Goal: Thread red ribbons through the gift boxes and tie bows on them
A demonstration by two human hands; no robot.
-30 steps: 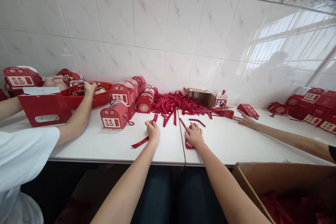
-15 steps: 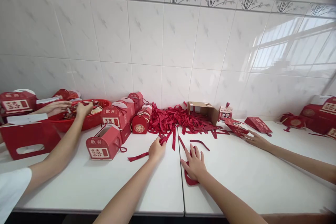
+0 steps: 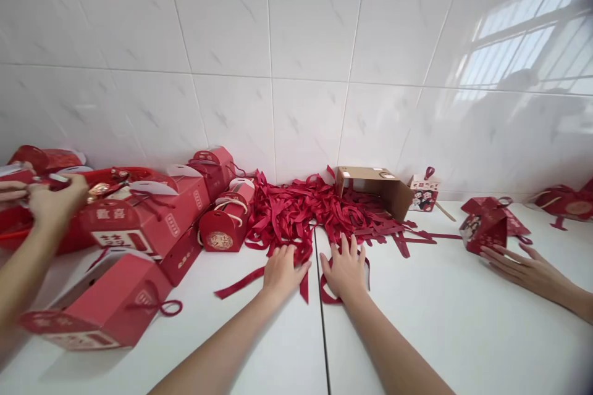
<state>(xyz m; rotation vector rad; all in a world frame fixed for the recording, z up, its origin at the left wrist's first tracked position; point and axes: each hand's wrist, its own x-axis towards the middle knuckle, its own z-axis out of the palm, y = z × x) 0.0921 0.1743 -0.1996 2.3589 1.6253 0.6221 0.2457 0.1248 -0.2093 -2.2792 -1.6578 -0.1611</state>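
Observation:
My left hand (image 3: 283, 270) lies palm down at the front edge of a heap of red ribbons (image 3: 291, 207), its fingers stretched out over some strands. One loose ribbon (image 3: 241, 282) trails out to the left of it. Beside it, across the table seam, my right hand (image 3: 345, 266) rests flat with fingers spread, on a looped red ribbon strip (image 3: 328, 297). Neither hand grips anything that I can see; what lies under the palms is hidden.
Red gift boxes (image 3: 139, 222) stand to the left, with a red basin (image 3: 162, 180) behind them. A cardboard box (image 3: 403, 197) lies open at the heap's right. Another person's hand (image 3: 53, 203) works at far left; another hand (image 3: 532, 268) touches a small red box (image 3: 493, 231) at right.
My left hand has opened from its pinch on a ribbon and now lies flat. My right hand has shifted forward. The view tilted down; the box at right has been turned up.

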